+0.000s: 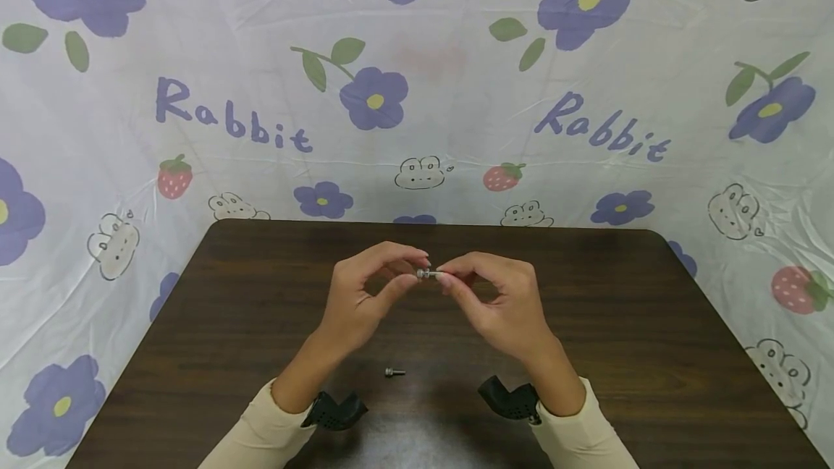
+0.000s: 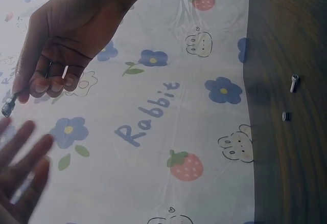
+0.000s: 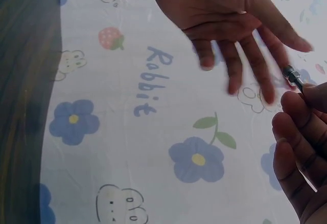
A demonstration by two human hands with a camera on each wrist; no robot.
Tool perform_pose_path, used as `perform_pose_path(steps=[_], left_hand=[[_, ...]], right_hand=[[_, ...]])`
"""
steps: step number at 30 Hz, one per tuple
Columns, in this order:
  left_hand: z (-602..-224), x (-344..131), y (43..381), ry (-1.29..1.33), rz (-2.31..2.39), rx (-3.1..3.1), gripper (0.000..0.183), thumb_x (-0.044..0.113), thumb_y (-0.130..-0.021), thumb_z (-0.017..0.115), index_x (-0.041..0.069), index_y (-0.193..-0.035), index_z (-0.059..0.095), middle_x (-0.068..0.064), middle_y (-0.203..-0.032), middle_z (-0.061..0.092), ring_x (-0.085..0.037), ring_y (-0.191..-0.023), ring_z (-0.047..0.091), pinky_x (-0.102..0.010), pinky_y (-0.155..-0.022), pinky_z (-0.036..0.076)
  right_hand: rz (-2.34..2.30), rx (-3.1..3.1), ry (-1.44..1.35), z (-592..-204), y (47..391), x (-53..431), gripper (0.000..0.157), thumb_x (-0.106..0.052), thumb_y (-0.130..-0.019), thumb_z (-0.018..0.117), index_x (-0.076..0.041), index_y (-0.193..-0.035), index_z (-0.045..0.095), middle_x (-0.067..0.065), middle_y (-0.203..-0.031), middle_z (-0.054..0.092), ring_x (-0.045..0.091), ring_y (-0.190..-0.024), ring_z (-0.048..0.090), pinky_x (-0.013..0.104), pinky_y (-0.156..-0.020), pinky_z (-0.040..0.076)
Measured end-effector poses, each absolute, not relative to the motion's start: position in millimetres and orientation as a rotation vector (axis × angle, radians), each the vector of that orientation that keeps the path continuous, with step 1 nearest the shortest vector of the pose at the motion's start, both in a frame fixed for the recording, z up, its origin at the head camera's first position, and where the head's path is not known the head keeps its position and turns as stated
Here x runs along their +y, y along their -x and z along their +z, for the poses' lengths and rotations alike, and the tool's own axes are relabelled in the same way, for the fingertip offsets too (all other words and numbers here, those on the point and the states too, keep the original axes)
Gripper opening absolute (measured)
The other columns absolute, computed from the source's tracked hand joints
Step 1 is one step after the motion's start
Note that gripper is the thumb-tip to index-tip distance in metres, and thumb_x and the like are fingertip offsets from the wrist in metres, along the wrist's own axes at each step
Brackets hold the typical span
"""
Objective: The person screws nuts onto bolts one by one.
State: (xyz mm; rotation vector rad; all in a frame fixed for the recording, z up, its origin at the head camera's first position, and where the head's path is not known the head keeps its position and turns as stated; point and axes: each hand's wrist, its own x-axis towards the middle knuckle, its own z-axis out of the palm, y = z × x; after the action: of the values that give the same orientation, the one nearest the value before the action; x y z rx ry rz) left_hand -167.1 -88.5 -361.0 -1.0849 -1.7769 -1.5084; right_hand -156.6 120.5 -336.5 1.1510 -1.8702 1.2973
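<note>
Between the hands is a small silver bolt (image 1: pixel 423 273), its thicker end carrying what looks like a nut or washer. My right hand (image 1: pixel 504 295) pinches its thin shank between thumb and forefinger, thick end pointing left. Close by, my left hand (image 1: pixel 365 292) has its fingertips right at the thick end, thumb and forefinger spread apart. The right wrist view shows the left hand's fingers (image 3: pixel 232 70) loosely extended, the forefinger overlapping the bolt (image 3: pixel 292 73). In the left wrist view, the left hand (image 2: pixel 20 173) is blurred and spread below the bolt (image 2: pixel 8 105).
A second bolt (image 1: pixel 394 372) lies on the dark wooden table (image 1: pixel 260 310), between the forearms. Beside it, the left wrist view shows a short silver round piece (image 2: pixel 285 116). Black devices (image 1: pixel 339 411) sit at both wrists. A printed cloth (image 1: pixel 456 114) hangs behind the table.
</note>
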Motion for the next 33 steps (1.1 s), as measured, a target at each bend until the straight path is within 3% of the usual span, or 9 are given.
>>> perform_pose_path(steps=[4, 7, 10, 14, 19, 23, 26, 30, 33], left_hand=[[-357.8, -87.2, 166.8, 1.134, -1.451, -1.661, 0.025, 0.012, -0.088, 0.081, 0.004, -0.111, 0.074, -0.011, -0.105, 0.073, -0.02, -0.085, 0.07, -0.029, -0.062, 0.059], [-356.8, -86.8, 166.1, 1.159, -1.443, -1.635, 0.031, -0.007, -0.078, 0.084, 0.003, -0.106, 0.076, -0.01, -0.102, 0.073, -0.021, -0.083, 0.068, -0.027, -0.062, 0.057], [-356.6, -86.7, 165.2, 1.146, -1.438, -1.668, 0.035, -0.015, -0.073, 0.083, 0.004, -0.102, 0.076, -0.008, -0.097, 0.072, -0.021, -0.08, 0.066, -0.025, -0.063, 0.055], [-357.0, -87.0, 164.3, 1.1, -1.443, -1.736, 0.029, -0.009, -0.079, 0.082, 0.006, -0.102, 0.076, -0.004, -0.095, 0.072, -0.017, -0.079, 0.065, -0.025, -0.062, 0.055], [-358.3, -87.5, 164.0, 1.065, -1.473, -1.822, 0.004, 0.01, -0.097, 0.071, 0.009, -0.097, 0.075, 0.0, -0.089, 0.071, -0.011, -0.076, 0.063, -0.027, -0.061, 0.056], [-360.2, -87.1, 164.4, 1.083, -1.523, -1.849, 0.036, 0.023, -0.109, 0.05, 0.005, -0.088, 0.073, -0.003, -0.078, 0.07, -0.014, -0.069, 0.066, -0.031, -0.06, 0.058], [-361.1, -87.3, 163.9, 1.09, -1.568, -1.848, 0.044, 0.031, -0.111, 0.043, 0.003, -0.096, 0.073, -0.006, -0.08, 0.071, -0.017, -0.068, 0.068, -0.032, -0.06, 0.059], [-359.9, -87.3, 162.9, 1.1, -1.572, -1.797, 0.035, 0.035, -0.105, 0.058, 0.003, -0.115, 0.07, -0.009, -0.098, 0.074, -0.018, -0.077, 0.072, -0.033, -0.067, 0.061], [-358.4, -87.1, 163.0, 1.121, -1.533, -1.727, 0.028, 0.02, -0.096, 0.074, 0.003, -0.118, 0.069, -0.011, -0.106, 0.074, -0.02, -0.081, 0.074, -0.033, -0.068, 0.062]], right_hand=[[1.297, -1.855, -1.153, -336.7, 157.6, 120.8, 0.017, -0.02, -0.099, 0.069, -0.005, -0.093, 0.074, 0.001, -0.076, 0.071, 0.009, -0.062, 0.063, 0.02, -0.056, 0.052], [1.301, -1.85, -1.155, -336.7, 157.3, 120.1, 0.017, -0.02, -0.099, 0.069, -0.005, -0.093, 0.074, 0.002, -0.076, 0.071, 0.009, -0.062, 0.063, 0.02, -0.056, 0.052], [1.3, -1.851, -1.155, -336.5, 156.8, 119.5, 0.018, -0.021, -0.099, 0.069, -0.005, -0.093, 0.074, 0.002, -0.076, 0.071, 0.009, -0.062, 0.063, 0.02, -0.056, 0.053], [1.299, -1.855, -1.155, -336.6, 156.2, 118.7, 0.019, -0.022, -0.099, 0.069, -0.005, -0.093, 0.074, 0.002, -0.077, 0.071, 0.009, -0.062, 0.063, 0.021, -0.056, 0.053], [1.296, -1.834, -1.17, -337.5, 156.6, 117.0, 0.014, -0.018, -0.098, 0.07, -0.005, -0.093, 0.074, 0.002, -0.077, 0.071, 0.008, -0.061, 0.062, 0.021, -0.055, 0.053], [1.308, -1.826, -1.17, -337.1, 155.8, 116.3, 0.015, -0.018, -0.098, 0.07, -0.005, -0.093, 0.074, 0.002, -0.077, 0.071, 0.008, -0.061, 0.061, 0.021, -0.054, 0.053], [1.312, -1.823, -1.159, -337.0, 155.2, 116.4, 0.019, -0.021, -0.099, 0.069, -0.004, -0.092, 0.074, 0.002, -0.076, 0.071, 0.009, -0.061, 0.061, 0.02, -0.055, 0.053], [1.304, -1.809, -1.15, -337.0, 156.2, 117.3, 0.018, -0.02, -0.099, 0.069, -0.004, -0.093, 0.074, 0.002, -0.076, 0.071, 0.009, -0.062, 0.063, 0.021, -0.057, 0.054], [1.304, -1.8, -1.153, -336.6, 157.0, 117.8, 0.015, -0.018, -0.098, 0.07, -0.004, -0.094, 0.074, 0.002, -0.077, 0.071, 0.009, -0.062, 0.063, 0.022, -0.057, 0.054]])
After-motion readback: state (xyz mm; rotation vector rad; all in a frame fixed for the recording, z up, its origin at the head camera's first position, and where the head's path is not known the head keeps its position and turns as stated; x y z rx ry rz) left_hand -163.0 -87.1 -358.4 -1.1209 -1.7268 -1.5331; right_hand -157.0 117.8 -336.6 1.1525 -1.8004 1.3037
